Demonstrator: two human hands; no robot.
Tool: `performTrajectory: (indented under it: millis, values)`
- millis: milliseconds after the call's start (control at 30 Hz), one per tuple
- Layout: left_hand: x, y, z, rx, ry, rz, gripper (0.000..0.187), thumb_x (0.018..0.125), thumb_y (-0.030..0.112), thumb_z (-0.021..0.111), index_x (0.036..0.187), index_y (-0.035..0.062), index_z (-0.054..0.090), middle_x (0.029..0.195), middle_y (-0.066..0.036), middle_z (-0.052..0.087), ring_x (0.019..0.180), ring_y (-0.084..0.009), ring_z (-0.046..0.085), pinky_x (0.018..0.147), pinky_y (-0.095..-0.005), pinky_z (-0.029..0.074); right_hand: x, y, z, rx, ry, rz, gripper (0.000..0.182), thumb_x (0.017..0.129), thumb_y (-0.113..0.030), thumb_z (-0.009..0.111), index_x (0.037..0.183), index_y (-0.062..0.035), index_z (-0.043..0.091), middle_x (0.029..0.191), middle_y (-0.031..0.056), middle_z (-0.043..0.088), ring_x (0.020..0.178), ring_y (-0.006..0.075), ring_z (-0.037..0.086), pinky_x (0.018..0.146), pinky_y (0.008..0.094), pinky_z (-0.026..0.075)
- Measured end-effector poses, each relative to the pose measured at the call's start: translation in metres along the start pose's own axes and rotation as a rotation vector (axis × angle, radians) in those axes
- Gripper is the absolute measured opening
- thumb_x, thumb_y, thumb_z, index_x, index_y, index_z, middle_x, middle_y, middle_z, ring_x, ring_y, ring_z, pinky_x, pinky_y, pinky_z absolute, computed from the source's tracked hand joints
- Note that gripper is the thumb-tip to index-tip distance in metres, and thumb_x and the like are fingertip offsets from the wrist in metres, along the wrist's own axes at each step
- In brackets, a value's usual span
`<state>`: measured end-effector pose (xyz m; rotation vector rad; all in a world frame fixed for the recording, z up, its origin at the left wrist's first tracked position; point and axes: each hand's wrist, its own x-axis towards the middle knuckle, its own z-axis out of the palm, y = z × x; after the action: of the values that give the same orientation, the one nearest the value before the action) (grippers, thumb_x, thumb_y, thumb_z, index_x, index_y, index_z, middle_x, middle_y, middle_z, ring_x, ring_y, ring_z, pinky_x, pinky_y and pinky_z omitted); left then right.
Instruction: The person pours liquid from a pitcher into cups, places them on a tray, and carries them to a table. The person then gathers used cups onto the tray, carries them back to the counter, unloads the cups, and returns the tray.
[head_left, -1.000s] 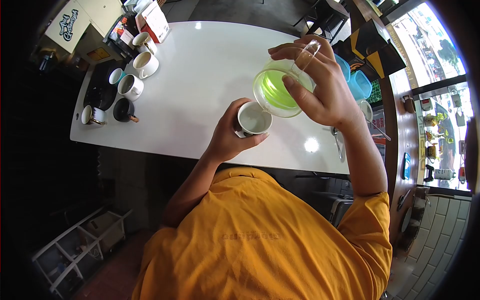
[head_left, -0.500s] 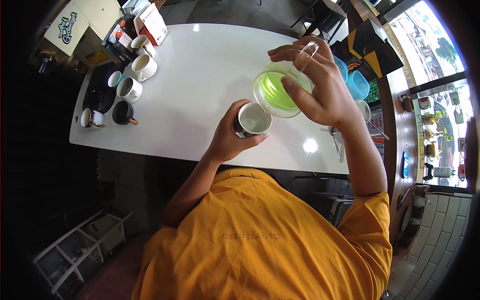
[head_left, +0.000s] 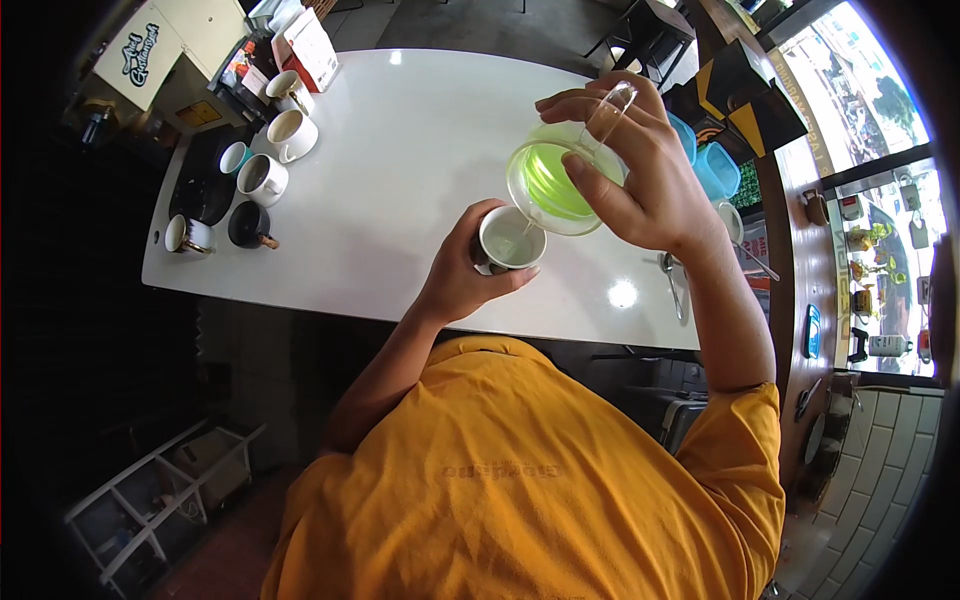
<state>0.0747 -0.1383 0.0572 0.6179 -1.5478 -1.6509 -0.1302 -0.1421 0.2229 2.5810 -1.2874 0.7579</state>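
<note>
My left hand (head_left: 455, 268) is wrapped round a cup (head_left: 512, 240) with a white inside and a dark patch on its outer wall. The cup sits low over the white table, and pale liquid shows inside it. My right hand (head_left: 650, 185) grips a clear glass jug (head_left: 518, 190) with bright green liquid in it; its glass handle (head_left: 618, 100) sticks up between my fingers. The jug is tilted left over the cup, and a thin stream runs from its rim into the cup.
Several mugs (head_left: 263, 180) stand at the table's left end, one dark with a wooden handle (head_left: 248, 226). A spoon (head_left: 672, 285) lies right of the jug. Blue containers (head_left: 715, 170) and a black-and-yellow box (head_left: 745, 95) are at the right. The white table (head_left: 400, 130) spans the middle.
My hands, the cup and the jug hold nearly the same pose. The stream still runs, and the liquid in the cup looks slightly higher. The view has shifted very slightly.
</note>
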Motion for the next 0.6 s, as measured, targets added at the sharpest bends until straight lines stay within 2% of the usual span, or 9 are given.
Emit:
performTrajectory:
  millis: [300, 600]
  values:
    - [0.0001, -0.0006, 0.0010, 0.007, -0.012, 0.008, 0.070, 0.076, 0.008, 0.081, 0.134, 0.0025, 0.042, 0.120, -0.007, 0.054, 0.113, -0.0153, 0.054, 0.097, -0.0328, 0.046, -0.0004, -0.0001, -0.0005, 0.009, -0.004, -0.013, 0.028, 0.088, -0.028, 0.055, 0.094, -0.0028, 0.066, 0.108, 0.0126, 0.071, 0.101, 0.0241, 0.068, 0.113, 0.0486, 0.032]
    - [-0.0022, -0.0009, 0.0022, -0.041, -0.040, 0.004, 0.073, 0.076, 0.003, 0.079, 0.137, 0.0021, 0.039, 0.122, -0.007, 0.053, 0.115, -0.0143, 0.054, 0.098, -0.0314, 0.047, -0.0017, -0.0018, -0.0018, -0.007, -0.016, -0.002, 0.028, 0.087, -0.028, 0.056, 0.094, -0.0029, 0.066, 0.108, 0.0125, 0.072, 0.101, 0.0246, 0.068, 0.113, 0.0487, 0.032]
